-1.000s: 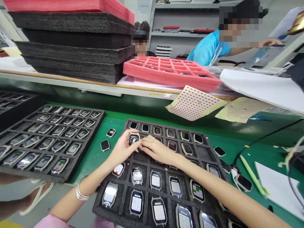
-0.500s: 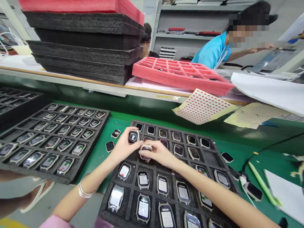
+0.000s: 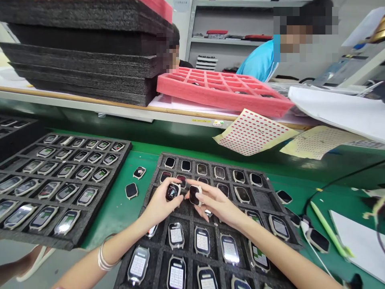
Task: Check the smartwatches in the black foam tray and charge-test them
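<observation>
Two strapless smartwatch bodies are in my hands above a black foam tray. My left hand is closed round a watch with a lit face. Just to its right, my right hand grips a dark-screened watch between thumb and fingers. The two watches are close but apart. Several watches lie in the tray's compartments below; the near ones, such as this watch, show white lit screens, while those in the far rows are dark. My forearms cover part of the tray.
Another black foam tray of watches lies left. Loose watches rest on the green table. A cable, a green pen and white paper are right. Above, a shelf holds stacked black foam and a pink tray.
My right hand has lifted its watch out of the tray area and turned it face up toward me. My left hand has moved slightly down and right, still holding the lit watch. The view shifted slightly.
</observation>
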